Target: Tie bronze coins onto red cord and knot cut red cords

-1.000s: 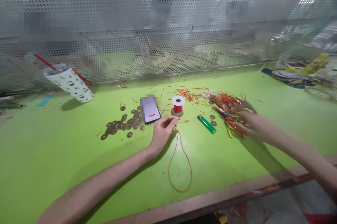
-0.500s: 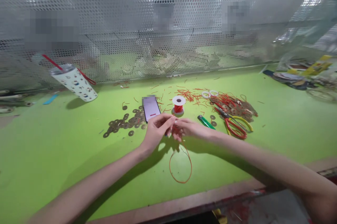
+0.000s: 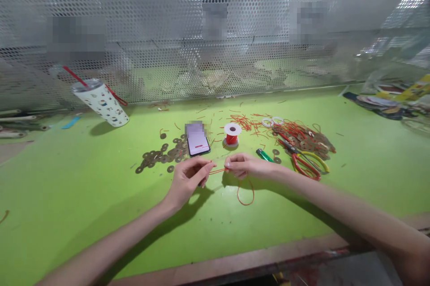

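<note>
My left hand (image 3: 188, 179) and my right hand (image 3: 244, 166) are both pinched on a thin red cord (image 3: 218, 171) stretched between them just above the green table (image 3: 67, 196). The cord's slack hangs in a small loop (image 3: 247, 195) below my right hand. A spool of red cord (image 3: 232, 134) stands just beyond my hands. A phone (image 3: 198, 143) lies beside it, with a pile of brass coins (image 3: 161, 156) to its left.
A green lighter (image 3: 264, 155), red-and-yellow-handled scissors (image 3: 307, 164) and a heap of coins strung with red cord (image 3: 305, 136) lie to the right. A tilted patterned cup (image 3: 101, 102) stands far left. A perforated metal screen (image 3: 215, 30) closes the back, with people behind it.
My right hand left the heap of strung coins and joined the left hand on the cord. The hands then drew apart, and the hanging loop has shrunk.
</note>
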Available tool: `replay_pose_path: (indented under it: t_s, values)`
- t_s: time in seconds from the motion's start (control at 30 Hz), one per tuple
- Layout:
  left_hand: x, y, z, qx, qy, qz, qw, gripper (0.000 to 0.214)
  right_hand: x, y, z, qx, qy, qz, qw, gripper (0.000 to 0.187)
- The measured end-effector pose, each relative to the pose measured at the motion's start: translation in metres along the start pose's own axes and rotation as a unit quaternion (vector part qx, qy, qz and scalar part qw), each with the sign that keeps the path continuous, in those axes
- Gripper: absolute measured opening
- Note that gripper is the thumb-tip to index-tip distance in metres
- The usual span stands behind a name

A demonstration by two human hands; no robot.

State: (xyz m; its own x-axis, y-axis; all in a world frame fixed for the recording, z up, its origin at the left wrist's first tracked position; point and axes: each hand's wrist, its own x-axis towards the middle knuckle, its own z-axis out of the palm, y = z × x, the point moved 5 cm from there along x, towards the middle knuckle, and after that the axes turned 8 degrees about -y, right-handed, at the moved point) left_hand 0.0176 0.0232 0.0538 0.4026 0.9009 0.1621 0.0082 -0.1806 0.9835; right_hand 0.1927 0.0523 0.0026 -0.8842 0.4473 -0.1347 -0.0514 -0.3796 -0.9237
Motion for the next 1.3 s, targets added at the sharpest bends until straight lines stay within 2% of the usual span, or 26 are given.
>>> replay_pose_path:
  t_s: [0.47, 0.6, 0.7, 0.83, 1.0, 1.07, 1.17, 1.23, 1.3]
  values:
    - [-0.033, -0.012, -0.036, 0.048, 0.048, 0.001, 0.998, 0.01, -0.035, -0.013, -0.03, -0.109, 0.083, 0.054, 0.989, 0.034]
    - [-0.044, -0.014, -0.04, 0.079, 0.044, -0.001, 0.996, 0.011, -0.044, -0.017, -0.04, -0.144, 0.114, 0.066, 0.981, 0.033]
    - [-0.051, -0.013, -0.037, 0.104, 0.02, 0.009, 0.994, 0.012, -0.049, -0.02, -0.047, -0.177, 0.136, 0.084, 0.971, 0.032]
    - [-0.058, -0.006, -0.02, 0.158, -0.032, 0.037, 0.986, 0.014, -0.049, -0.023, -0.056, -0.221, 0.154, 0.104, 0.957, 0.029]
    - [-0.069, -0.001, 0.018, 0.227, -0.138, 0.096, 0.959, 0.017, -0.032, -0.032, -0.055, -0.334, 0.176, 0.088, 0.922, 0.019]
    - [-0.073, -0.001, 0.035, 0.247, -0.191, 0.142, 0.939, 0.016, -0.021, -0.036, -0.05, -0.397, 0.19, 0.073, 0.895, 0.015]
    - [-0.076, 0.0, 0.059, 0.286, -0.27, 0.217, 0.893, 0.019, -0.002, -0.039, -0.04, -0.476, 0.195, 0.059, 0.856, 0.01]
    - [-0.075, -0.001, 0.071, 0.309, -0.303, 0.248, 0.867, 0.02, 0.009, -0.038, -0.033, -0.51, 0.18, 0.052, 0.84, 0.01]
    - [-0.071, -0.003, 0.08, 0.317, -0.319, 0.26, 0.854, 0.02, 0.017, -0.038, -0.029, -0.536, 0.167, 0.047, 0.826, 0.01]
